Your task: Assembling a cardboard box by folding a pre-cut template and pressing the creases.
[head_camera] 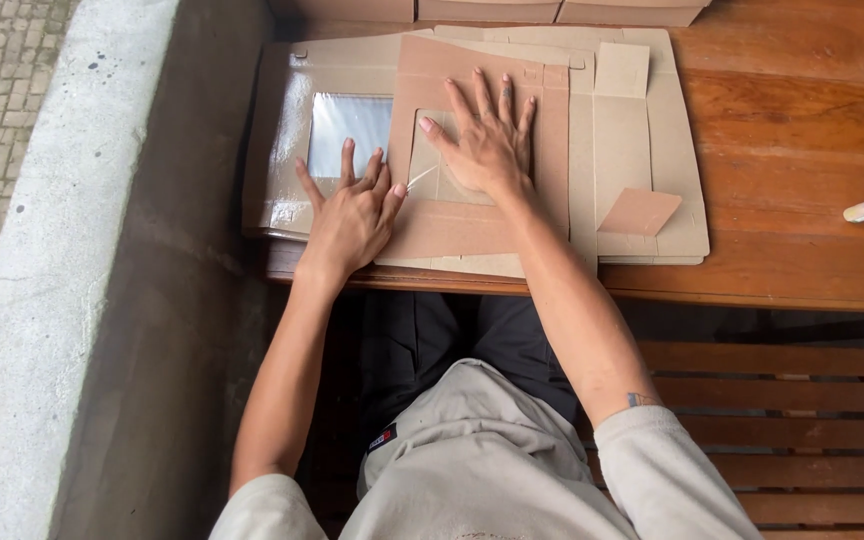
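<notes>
At the near table edge, the left hand (350, 212) is lying flat, fingers spread, gripping nothing, pressing the left side of a flattened brown carton blank (472, 225). The right hand (487, 145) is pressing flat too, open-palmed, covering the blank's window cutout. Looks like flat, unfolded work; folding not done. Beneath, a stack of like blanks (652, 150) is lying, one showing a clear film window (350, 128). Farther back, more brown cartons (552, 10) are sitting along the wooden table (802, 110).

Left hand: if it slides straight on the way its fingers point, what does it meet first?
The left hand lies flat, fingers pointing away from the body. Straight ahead is the clear film window in the flattened cardboard box; its fingertips look already at the window's lower edge.
</notes>
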